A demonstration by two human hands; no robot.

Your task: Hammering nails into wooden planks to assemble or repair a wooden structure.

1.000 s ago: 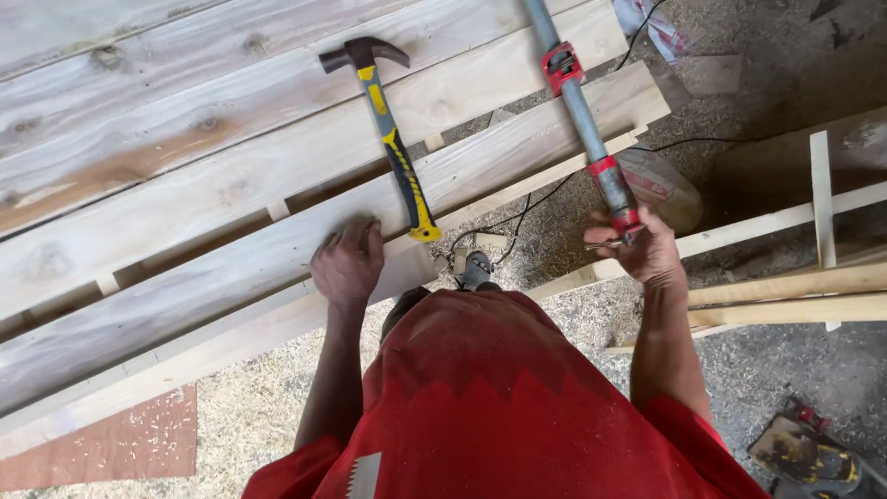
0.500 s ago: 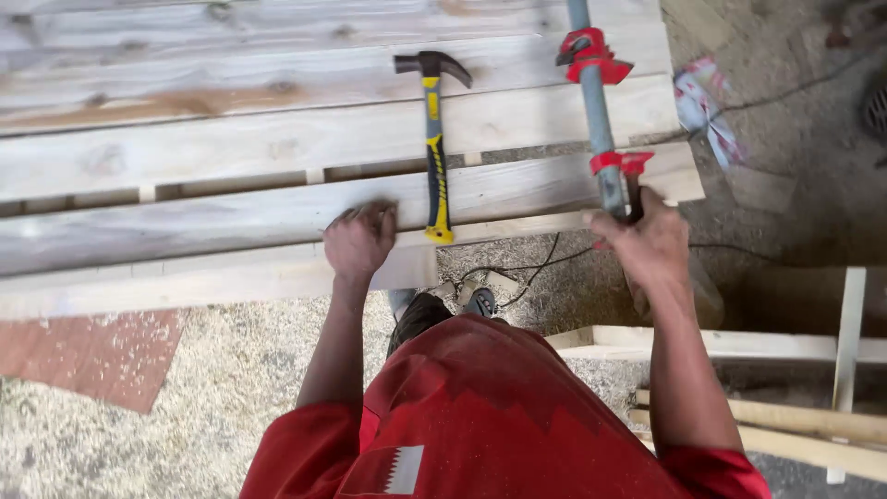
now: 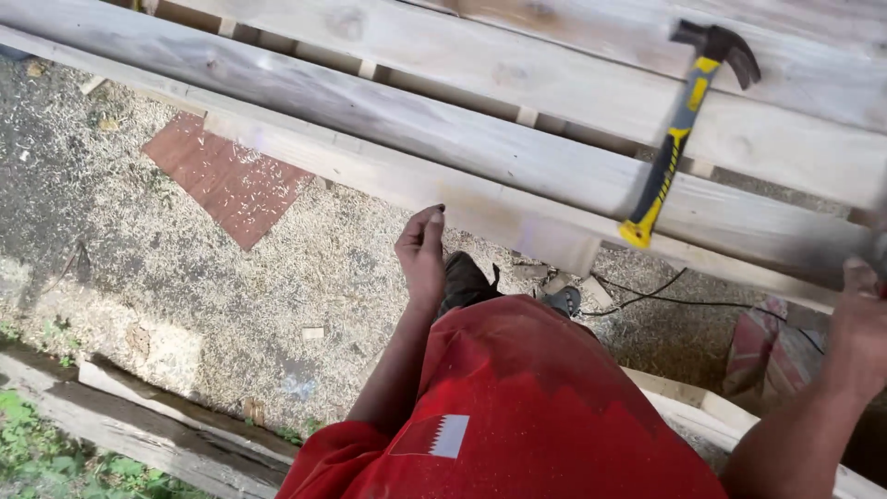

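- person is wearing a red short-sleeved shirt (image 3: 554,407), dusty and faded in patches across the front
- shirt is showing a small patch (image 3: 439,436), white and dark red with a zigzag split
- both forearms are showing bare below the sleeves
- left hand (image 3: 421,254) and right hand (image 3: 859,328) are going ungloved
- dark grey shoe (image 3: 562,299) is peeking past the shirt hem

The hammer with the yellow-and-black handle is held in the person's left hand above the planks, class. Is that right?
Not quite. In the head view the hammer lies on the planks, untouched by either hand. The left hand is empty, near the edge of the nearest plank. The handle is indeed yellow and black.
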